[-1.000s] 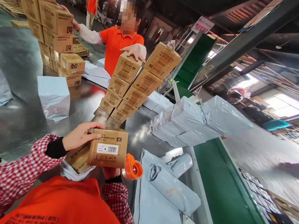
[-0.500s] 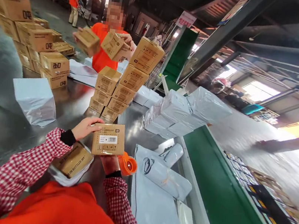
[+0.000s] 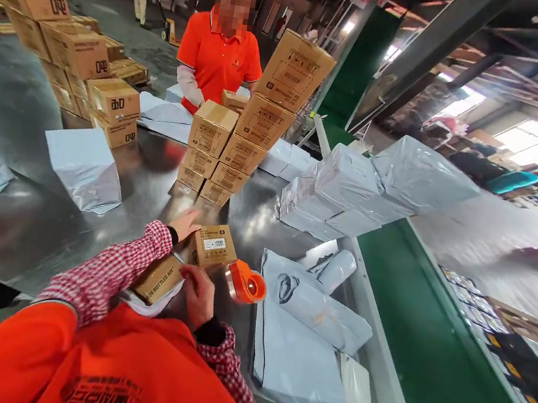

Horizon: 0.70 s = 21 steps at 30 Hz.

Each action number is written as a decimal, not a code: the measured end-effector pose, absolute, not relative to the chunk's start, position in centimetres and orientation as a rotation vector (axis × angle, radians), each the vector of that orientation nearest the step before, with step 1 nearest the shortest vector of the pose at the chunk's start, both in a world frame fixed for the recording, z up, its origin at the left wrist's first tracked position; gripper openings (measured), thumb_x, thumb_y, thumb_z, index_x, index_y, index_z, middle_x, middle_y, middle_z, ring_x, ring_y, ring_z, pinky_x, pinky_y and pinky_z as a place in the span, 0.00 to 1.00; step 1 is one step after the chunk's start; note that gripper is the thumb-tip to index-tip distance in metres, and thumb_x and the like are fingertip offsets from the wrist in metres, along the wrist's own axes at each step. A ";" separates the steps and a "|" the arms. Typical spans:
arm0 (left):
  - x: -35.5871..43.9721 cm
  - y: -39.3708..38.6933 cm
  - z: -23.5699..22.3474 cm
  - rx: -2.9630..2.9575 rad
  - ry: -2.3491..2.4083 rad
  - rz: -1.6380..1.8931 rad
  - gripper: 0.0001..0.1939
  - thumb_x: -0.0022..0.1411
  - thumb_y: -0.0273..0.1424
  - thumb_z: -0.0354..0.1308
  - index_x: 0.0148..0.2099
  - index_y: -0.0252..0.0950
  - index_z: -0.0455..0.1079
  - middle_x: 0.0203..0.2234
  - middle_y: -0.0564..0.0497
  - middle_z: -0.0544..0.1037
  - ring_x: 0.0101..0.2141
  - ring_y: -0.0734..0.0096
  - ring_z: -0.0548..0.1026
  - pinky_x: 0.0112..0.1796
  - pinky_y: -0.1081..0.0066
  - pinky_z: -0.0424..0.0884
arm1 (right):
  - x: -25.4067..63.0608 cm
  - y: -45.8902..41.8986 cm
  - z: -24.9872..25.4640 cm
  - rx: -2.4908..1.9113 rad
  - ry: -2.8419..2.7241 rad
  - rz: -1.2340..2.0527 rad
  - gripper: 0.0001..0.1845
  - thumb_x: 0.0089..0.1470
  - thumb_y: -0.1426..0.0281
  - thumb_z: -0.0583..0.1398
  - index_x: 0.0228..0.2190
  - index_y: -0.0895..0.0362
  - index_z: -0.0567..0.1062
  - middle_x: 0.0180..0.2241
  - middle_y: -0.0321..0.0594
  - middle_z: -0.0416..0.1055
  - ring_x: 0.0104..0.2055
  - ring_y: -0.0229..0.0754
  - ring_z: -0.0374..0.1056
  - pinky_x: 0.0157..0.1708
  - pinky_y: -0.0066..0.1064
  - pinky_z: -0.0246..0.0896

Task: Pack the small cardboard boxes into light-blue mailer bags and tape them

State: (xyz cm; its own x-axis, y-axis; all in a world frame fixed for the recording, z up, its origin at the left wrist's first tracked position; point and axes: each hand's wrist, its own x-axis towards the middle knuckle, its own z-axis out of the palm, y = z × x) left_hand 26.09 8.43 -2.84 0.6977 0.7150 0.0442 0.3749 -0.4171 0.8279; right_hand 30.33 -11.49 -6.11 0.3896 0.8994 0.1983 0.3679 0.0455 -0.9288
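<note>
Brown box (image 3: 215, 247) is resting, unlifted, ahead of my right hand (image 3: 200, 296), which is curling by the bagged carton (image 3: 160, 278), grip unclear; my open left hand (image 3: 184, 224) is touching the box.

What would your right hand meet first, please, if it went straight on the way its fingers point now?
The right hand would most likely meet the box lettered "BOTTLED JOY", partly in a pale bag. Depth is unclear; the fingertips may already touch it.
</note>
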 end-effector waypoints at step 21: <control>6.6 -8.1 -14.7 2.706 0.637 0.630 0.19 0.72 0.28 0.41 0.41 0.39 0.74 0.32 0.47 0.78 0.35 0.66 0.74 0.38 0.64 0.69 | 28.7 -15.9 -14.5 -1.373 -2.115 0.058 0.13 0.62 0.72 0.53 0.33 0.54 0.77 0.29 0.42 0.73 0.37 0.45 0.65 0.41 0.38 0.61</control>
State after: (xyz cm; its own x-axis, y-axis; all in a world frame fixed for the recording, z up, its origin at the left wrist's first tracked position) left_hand 6.61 -8.08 -14.66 0.8065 0.4792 0.3463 0.3522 -0.8599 0.3696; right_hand 28.69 -15.86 -14.51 -0.2767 0.8416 0.4638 0.8149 0.4613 -0.3509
